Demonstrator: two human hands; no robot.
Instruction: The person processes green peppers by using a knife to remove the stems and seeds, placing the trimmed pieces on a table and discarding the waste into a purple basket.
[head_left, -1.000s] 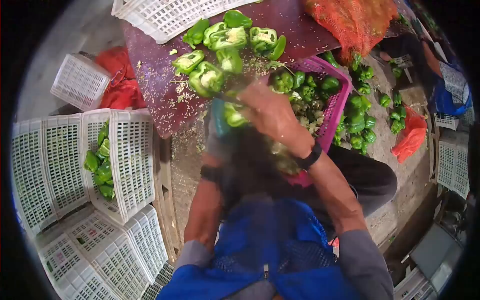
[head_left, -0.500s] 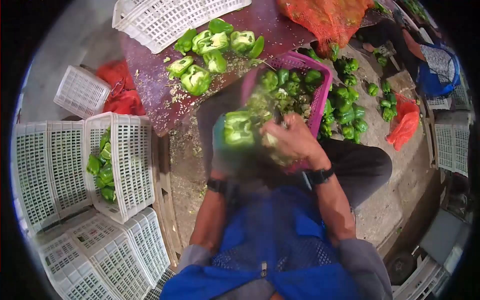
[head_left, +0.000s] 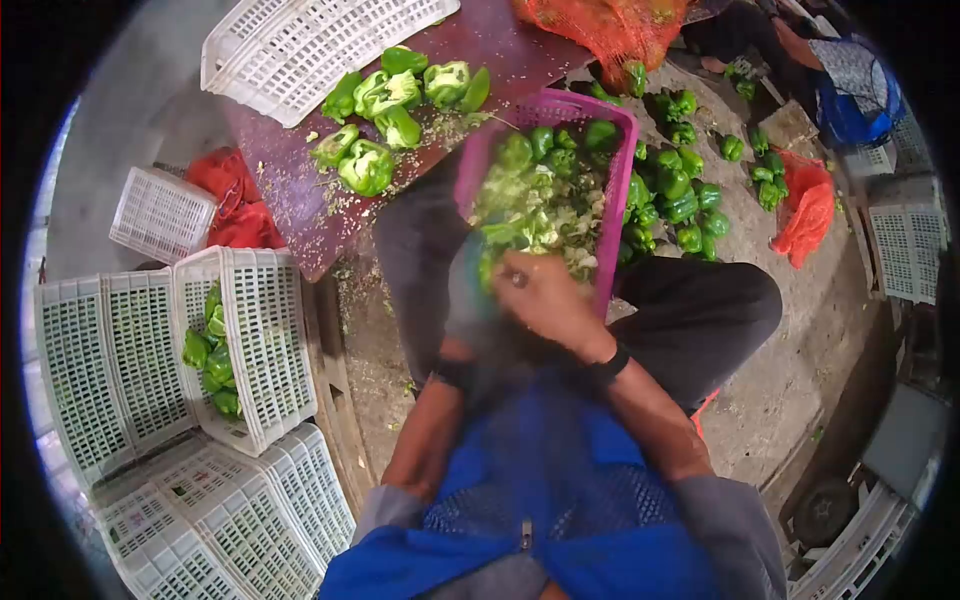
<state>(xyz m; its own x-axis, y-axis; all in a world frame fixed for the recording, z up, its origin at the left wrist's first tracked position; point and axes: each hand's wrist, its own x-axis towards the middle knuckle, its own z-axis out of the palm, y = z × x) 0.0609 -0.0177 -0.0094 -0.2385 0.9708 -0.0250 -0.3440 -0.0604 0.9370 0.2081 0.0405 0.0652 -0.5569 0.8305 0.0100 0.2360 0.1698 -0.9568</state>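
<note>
My left hand (head_left: 468, 290), in a greyish-teal glove and blurred by motion, is wrapped around a green bell pepper (head_left: 488, 268). My right hand (head_left: 545, 300) is closed in a fist against that pepper. A small dark end shows between its fingers, but I cannot make out the thing it belongs to. Just beyond both hands, a pink plastic crate (head_left: 622, 190) stands between my legs, holding pepper cores and scraps (head_left: 545, 215) with some whole green peppers at its far end. Cut-open bell peppers (head_left: 367, 167) lie on the dark red board at the upper left.
Seeds litter the dark red board (head_left: 270, 150), where a white crate (head_left: 320, 55) rests. White crates (head_left: 265, 340) stand at left, one with peppers (head_left: 212, 350). Loose peppers (head_left: 680, 205), a red mesh bag (head_left: 805, 205) and another person's blue clothing (head_left: 855, 95) are at right.
My left hand has turned and tilted the pepper, so its pale, cut-looking side no longer faces up. My right hand has moved slightly down and left against it. The whole view has shifted a little.
</note>
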